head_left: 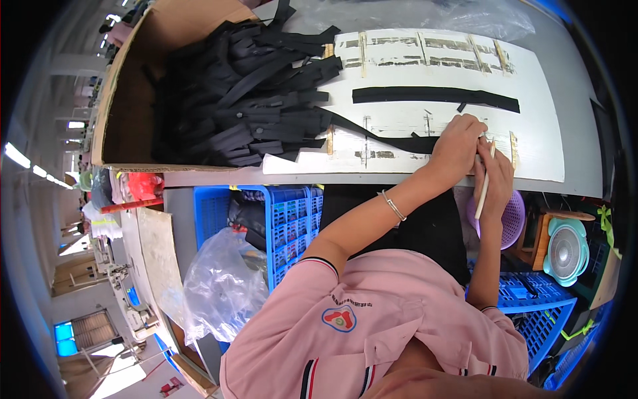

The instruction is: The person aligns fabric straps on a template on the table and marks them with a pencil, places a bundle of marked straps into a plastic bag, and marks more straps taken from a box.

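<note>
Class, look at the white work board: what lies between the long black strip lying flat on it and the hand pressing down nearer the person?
In the head view, only bare white board separates the long black strip from the left hand.

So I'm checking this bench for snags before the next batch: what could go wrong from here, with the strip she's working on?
The black strip under the left hand trails back into the tangled pile of black strips in the cardboard box; a pull might drag others out. The right hand holds a thin white stick close beside the left fingers, so a slip could jab them. The hands work near the white board's front edge, where the strip could slide off.
</note>
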Tool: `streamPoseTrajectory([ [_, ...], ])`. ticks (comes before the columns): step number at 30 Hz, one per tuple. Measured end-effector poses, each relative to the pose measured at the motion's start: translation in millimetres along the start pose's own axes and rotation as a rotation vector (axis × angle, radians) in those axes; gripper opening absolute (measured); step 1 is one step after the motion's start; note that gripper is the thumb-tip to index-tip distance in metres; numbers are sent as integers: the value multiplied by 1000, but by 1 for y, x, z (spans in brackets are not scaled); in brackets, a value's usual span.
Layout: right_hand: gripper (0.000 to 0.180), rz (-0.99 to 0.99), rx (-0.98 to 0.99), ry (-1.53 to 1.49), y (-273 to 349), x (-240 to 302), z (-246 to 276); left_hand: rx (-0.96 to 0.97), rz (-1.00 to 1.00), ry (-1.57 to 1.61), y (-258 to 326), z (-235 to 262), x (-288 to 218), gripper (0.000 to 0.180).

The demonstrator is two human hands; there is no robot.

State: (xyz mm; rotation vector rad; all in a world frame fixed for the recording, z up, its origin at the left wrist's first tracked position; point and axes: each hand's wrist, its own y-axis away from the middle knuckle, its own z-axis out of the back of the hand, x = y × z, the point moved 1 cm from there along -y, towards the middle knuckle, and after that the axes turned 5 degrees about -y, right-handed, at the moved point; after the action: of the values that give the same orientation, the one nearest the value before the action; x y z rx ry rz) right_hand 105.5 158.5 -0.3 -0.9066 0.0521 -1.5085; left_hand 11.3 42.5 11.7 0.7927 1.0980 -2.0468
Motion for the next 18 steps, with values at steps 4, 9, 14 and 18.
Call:
streamPoseTrajectory([
  [4,34,161,29,82,6,-4,11,8,-150,-184,18,10,-5,28],
  [9,40,47,15,215,6,-47,35,13,-188,-407,45,36,6,31],
  [14,37,103,-21,224,4,-46,33,77,-71,-625,72,83,6,33],
  [18,25,111,-85,194,3,-42,28,112,81,-769,96,110,4,52],
])
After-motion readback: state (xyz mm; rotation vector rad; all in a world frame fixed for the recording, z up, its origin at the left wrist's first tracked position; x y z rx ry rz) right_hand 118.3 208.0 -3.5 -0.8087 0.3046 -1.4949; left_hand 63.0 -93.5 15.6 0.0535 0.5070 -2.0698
